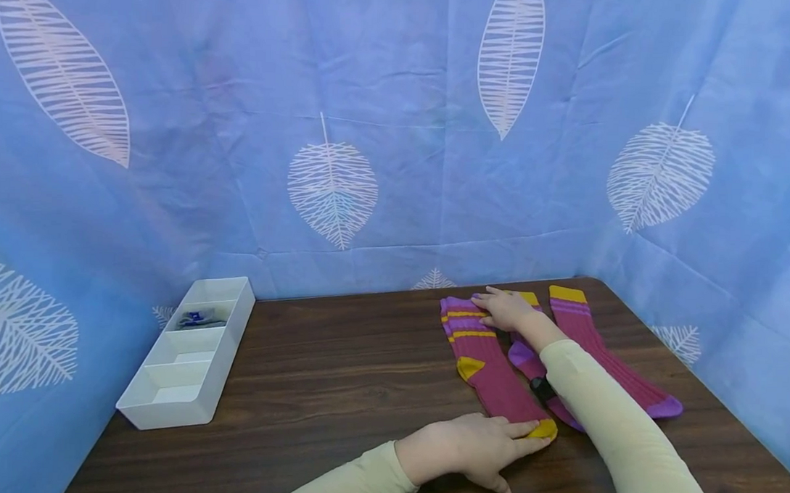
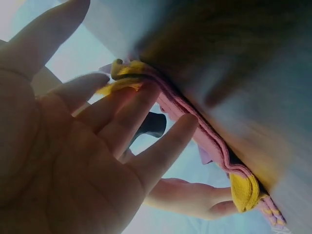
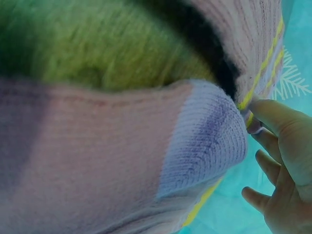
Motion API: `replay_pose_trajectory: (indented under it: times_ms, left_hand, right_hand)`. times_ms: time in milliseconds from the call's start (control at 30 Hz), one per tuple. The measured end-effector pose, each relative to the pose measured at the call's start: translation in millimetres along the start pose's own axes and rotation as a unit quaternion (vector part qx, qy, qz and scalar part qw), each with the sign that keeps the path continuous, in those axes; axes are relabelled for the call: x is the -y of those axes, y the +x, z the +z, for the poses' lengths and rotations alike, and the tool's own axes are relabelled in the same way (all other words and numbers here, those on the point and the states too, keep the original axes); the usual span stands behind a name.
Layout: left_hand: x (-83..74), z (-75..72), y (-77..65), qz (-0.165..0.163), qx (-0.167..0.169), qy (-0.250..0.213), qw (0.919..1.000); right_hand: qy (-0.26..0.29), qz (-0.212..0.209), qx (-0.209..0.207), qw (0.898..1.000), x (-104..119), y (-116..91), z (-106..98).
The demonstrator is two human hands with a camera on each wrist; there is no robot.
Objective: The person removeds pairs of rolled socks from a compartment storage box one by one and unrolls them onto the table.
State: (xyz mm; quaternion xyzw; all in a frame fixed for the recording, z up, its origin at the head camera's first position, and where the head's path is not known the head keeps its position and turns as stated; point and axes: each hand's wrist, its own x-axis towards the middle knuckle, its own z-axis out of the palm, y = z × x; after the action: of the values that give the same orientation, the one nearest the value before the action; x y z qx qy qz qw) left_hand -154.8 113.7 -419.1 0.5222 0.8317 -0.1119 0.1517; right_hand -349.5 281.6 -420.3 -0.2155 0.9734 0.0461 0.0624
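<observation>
A maroon sock pair [image 1: 504, 388] with yellow heels and toes and purple-and-yellow striped cuffs lies in stacked layers on the table. My left hand [image 1: 469, 448] rests its extended fingers on the toe end; in the left wrist view the fingers [image 2: 168, 148] lie along the layered edge. At the cuff end, my right hand [image 1: 505, 308] touches the stripes, its fingers spread in the right wrist view. Beneath my right forearm, partly hidden, is a sock with a purple heel [image 1: 520, 352]. A matching sock [image 1: 600, 344] with a yellow cuff and purple toe lies to its right.
On the left of the brown wooden table [image 1: 312, 374] stands a white divided tray [image 1: 223, 375]. One compartment holds a small clear packet [image 1: 199, 317] with something blue. Blue leaf-patterned cloth [image 1: 396, 203] hangs behind the table and along both sides.
</observation>
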Motion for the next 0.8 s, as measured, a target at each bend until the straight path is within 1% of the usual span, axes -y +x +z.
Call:
replay_pose_trajectory:
  times_ms: [67, 133, 367, 500, 667, 800]
  left_hand:
    - [1.1, -0.6, -1.2, -0.002, -0.003, -0.024, 0.9997]
    - [1.5, -0.9, -3.0, -0.003, -0.006, -0.035, 0.9994]
    - [-2.8, -1.4, -12.4, 0.012, -0.024, -0.009, 0.9996]
    - [-4.8, -3.1, -17.6, 0.002, -0.021, -0.007, 0.9998]
    - [-4.3, -7.4, -24.5, -0.008, -0.013, -0.005, 0.9999]
    - [-2.8, -10.5, -32.4, -0.014, -0.012, -0.004, 0.9998]
  right_hand:
    - [-0.009, -0.001, -0.006, 1.000, 1, 0, -2]
    - [-0.013, -0.002, -0.011, 1.000, 2, -1, -3]
    - [-0.039, -0.015, -0.037, 0.998, 4, -7, -7]
    - [-0.047, -0.028, -0.067, 0.996, 8, -9, -15]
    - [-0.062, -0.051, -0.112, 0.990, 13, -9, -29]
    - [-0.075, -0.057, -0.134, 0.986, 17, -6, -41]
